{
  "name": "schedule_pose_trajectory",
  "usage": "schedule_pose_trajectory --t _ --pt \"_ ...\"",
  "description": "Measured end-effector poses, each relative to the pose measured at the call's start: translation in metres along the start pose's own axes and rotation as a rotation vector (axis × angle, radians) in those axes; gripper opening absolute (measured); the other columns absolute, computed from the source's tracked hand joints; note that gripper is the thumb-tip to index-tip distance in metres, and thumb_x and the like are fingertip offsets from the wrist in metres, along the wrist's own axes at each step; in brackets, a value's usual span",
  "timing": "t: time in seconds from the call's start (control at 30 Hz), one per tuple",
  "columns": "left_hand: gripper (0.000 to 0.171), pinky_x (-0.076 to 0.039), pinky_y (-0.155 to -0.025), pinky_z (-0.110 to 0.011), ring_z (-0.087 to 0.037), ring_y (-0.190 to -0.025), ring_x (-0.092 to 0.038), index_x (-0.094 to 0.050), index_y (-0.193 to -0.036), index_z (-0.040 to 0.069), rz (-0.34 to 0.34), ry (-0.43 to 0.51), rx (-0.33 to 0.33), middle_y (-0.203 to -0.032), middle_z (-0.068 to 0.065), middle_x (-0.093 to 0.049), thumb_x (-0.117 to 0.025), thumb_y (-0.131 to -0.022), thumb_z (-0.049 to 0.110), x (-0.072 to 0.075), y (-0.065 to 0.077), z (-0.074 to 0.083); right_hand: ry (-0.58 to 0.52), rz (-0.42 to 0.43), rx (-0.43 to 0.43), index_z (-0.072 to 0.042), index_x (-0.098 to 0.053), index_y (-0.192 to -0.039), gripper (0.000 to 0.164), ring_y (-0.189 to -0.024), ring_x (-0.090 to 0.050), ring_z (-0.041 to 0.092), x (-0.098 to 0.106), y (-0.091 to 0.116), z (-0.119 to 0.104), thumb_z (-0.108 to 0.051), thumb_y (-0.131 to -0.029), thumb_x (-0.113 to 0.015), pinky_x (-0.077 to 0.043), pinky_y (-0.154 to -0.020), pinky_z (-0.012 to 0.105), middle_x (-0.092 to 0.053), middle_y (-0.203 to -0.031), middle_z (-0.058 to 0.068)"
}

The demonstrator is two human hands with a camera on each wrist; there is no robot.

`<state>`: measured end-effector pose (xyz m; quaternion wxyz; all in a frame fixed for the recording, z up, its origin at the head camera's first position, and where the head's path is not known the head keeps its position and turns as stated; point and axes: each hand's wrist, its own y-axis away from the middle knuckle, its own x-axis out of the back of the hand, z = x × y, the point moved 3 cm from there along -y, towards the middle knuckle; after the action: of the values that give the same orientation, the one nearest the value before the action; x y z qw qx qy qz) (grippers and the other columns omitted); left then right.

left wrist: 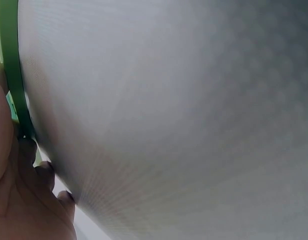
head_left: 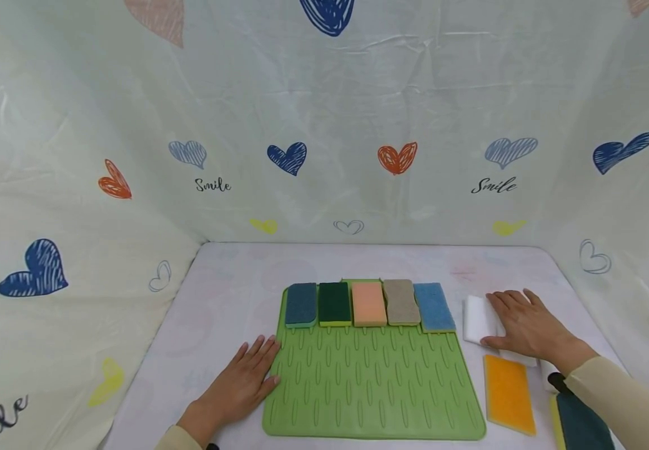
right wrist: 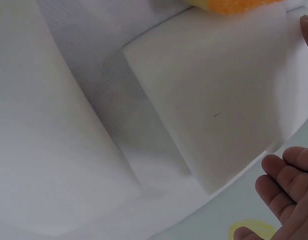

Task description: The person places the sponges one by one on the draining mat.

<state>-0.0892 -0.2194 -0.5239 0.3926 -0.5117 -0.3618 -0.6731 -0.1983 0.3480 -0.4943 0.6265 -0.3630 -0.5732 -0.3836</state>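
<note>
The right hand (head_left: 526,328) is lying with fingers spread and nearly straight on top of the white rectangular foam sponge (head_left: 477,320), which is sitting on the table just to the right of the ribbed green silicone mat (head_left: 375,387). The left hand (head_left: 242,381) is resting flat, fingers straight and close together, against the mat's left edge. Five rectangular sponges are lying in a row along the mat's far edge, and an orange rectangular sponge (head_left: 507,392) is lying beside its near right corner.
</note>
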Motion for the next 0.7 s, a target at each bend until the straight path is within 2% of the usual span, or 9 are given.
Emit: schedule_pose_trajectory --t 0.27,0.5,0.7 --pt "0.067 -0.029 -0.127 -0.059 -0.036 -0.159 -0.03 -0.037 -0.164 0.004 -0.005 0.003 0.002 -0.17 -0.012 -0.037 -0.046 -0.112 0.047 -0.0014 0.0006 -0.001 -0.016 0.002 -0.01 0.01 -0.053 -0.143 0.105 -0.127 -0.052 0.049 -0.0017 0.0017 -0.001 -0.069 -0.08 -0.08 -0.034 -0.112 0.074 -0.06 -0.138 0.029" --pt "0.068 -0.027 -0.128 -0.059 -0.036 -0.16 -0.028 -0.035 -0.165 0.005 -0.016 0.011 0.013 -0.171 -0.011 -0.035 -0.045 -0.112 0.048 -0.0006 0.0002 -0.0009 -0.047 0.053 -0.005 0.011 -0.047 -0.145 0.115 -0.128 -0.049 0.051 -0.0056 0.0033 -0.0025 -0.07 -0.073 -0.086 -0.036 -0.112 0.071 -0.055 -0.139 0.033" --pt "0.068 -0.026 -0.129 -0.059 -0.036 -0.16 -0.028 -0.035 -0.165 0.005 -0.02 0.022 0.009 -0.171 -0.012 -0.035 -0.046 -0.112 0.047 0.0004 -0.0006 -0.0004 0.028 0.206 0.039 0.011 -0.048 -0.138 0.108 -0.117 -0.053 0.052 0.0006 0.0013 -0.0026 -0.059 -0.069 -0.091 -0.046 -0.1 0.07 -0.056 -0.131 0.033"
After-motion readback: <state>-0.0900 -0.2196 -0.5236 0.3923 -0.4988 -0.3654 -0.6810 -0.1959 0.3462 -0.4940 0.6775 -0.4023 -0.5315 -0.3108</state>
